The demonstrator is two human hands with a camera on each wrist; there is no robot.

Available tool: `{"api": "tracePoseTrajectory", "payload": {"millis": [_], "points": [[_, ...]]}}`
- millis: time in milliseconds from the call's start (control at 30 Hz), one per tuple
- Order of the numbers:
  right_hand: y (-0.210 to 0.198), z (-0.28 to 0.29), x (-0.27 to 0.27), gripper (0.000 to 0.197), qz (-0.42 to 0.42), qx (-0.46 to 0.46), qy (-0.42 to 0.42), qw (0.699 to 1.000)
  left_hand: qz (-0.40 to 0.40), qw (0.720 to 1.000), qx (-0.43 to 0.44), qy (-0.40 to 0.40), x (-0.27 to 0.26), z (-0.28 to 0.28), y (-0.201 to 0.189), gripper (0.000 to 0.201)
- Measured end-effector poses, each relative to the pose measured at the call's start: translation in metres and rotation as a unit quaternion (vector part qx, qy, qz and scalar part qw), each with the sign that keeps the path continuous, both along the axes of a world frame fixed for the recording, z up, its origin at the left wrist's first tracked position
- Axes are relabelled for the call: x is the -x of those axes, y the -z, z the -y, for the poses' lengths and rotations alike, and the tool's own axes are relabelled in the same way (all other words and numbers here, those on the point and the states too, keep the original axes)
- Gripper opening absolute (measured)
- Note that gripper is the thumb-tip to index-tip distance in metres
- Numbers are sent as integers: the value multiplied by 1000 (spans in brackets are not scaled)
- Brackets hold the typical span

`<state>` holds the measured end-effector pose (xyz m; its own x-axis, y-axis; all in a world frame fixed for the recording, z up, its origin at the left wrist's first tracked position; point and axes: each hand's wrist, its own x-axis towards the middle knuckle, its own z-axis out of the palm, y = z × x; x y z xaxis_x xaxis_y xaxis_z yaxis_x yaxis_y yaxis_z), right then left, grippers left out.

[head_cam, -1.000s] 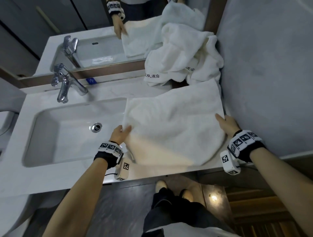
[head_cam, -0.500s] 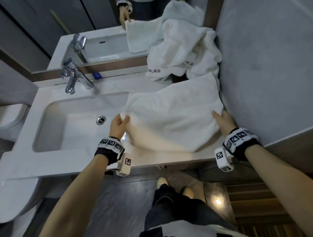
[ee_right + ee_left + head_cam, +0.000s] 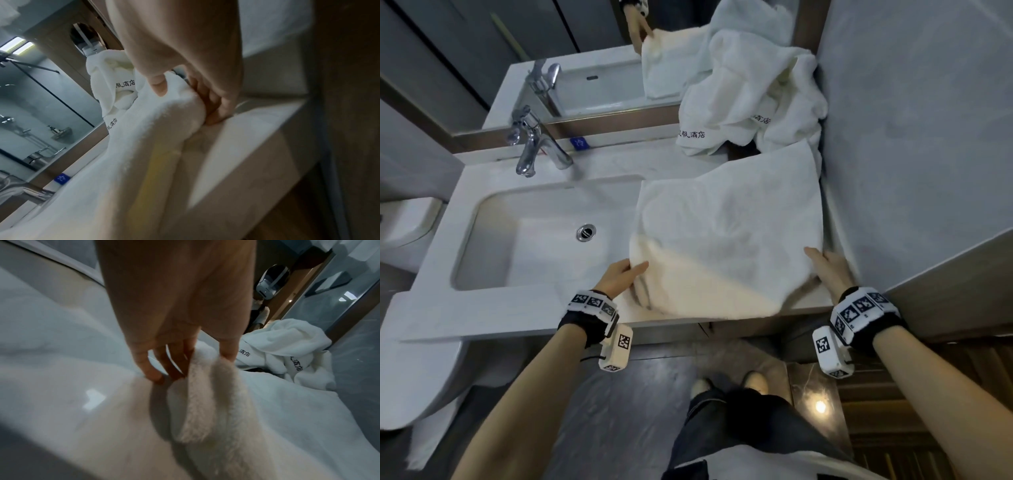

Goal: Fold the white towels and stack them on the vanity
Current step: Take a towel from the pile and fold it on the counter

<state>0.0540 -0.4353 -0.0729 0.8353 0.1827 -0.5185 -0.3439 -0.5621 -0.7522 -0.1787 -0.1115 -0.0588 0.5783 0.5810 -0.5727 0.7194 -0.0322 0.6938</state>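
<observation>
A folded white towel [image 3: 726,240] lies on the white vanity [image 3: 482,318], right of the basin, its near edge hanging over the front. My left hand [image 3: 619,277] pinches its near left corner, thumb on top; the left wrist view shows the doubled towel edge [image 3: 205,402] between thumb and fingers. At the near right edge my right hand [image 3: 825,267] grips the cloth; in the right wrist view the thumb lies on the towel [image 3: 164,129] and the fingers curl under it. A crumpled pile of white towels [image 3: 750,99] with dark lettering sits in the back right corner.
The sink basin [image 3: 534,240] with its drain [image 3: 586,232] fills the vanity's left part, a chrome faucet [image 3: 534,144] behind it. A mirror runs along the back. The grey wall [image 3: 911,137] stands tight against the towel's right side. A toilet [image 3: 410,222] is at far left.
Both hands have drawn the towel's near corners toward the front edge of the vanity, and the cloth now lies flatter. The head view has shifted right and closer.
</observation>
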Motion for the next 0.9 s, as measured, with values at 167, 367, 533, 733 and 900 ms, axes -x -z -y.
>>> {"api": "tracePoseTrajectory", "payload": {"millis": [167,367,533,733,900], "points": [[-4,0,18,30,34,-66,-15,997,66,997,-29,-32,2,10,-2,19],[-22,-2,8,41,113,5,17,993,-70,988,-136,-4,-4,0,0,25],[-14,16,38,27,102,-9,-23,995,1,992,-121,-20,20,9,11,39],[-8,34,61,42,249,108,-239,932,103,987,-121,5,47,13,16,16],[-16,24,52,52,281,217,-335,873,85,976,-139,143,53,25,17,28]]}}
